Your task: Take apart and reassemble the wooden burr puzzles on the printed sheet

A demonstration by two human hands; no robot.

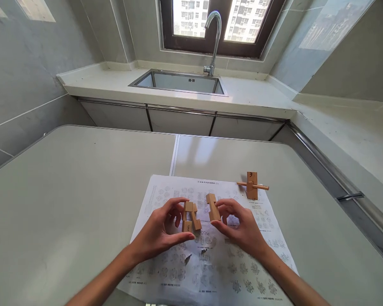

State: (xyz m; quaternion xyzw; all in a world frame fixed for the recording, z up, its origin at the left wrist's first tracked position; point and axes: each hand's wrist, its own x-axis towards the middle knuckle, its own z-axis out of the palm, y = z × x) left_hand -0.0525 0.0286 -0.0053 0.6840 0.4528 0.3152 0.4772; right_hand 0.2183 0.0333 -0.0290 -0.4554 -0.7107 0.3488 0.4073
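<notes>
Pale table (83, 191), sink (178, 80) behind, block (213, 208) held.

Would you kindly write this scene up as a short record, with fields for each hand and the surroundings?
Left hand: holding notched wooden pieces
Right hand: gripping a notched wooden block, apart from those pieces
Beneath: printed sheet with diagrams and small tears
Far right corner of sheet: wooden piece crossed by a rod
Support: pale table
Background: sink, faucet, window

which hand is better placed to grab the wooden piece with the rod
Probably the right hand: it is nearer that piece, though holding a notched block; the left hand, farther off, holds other blocks.
</notes>
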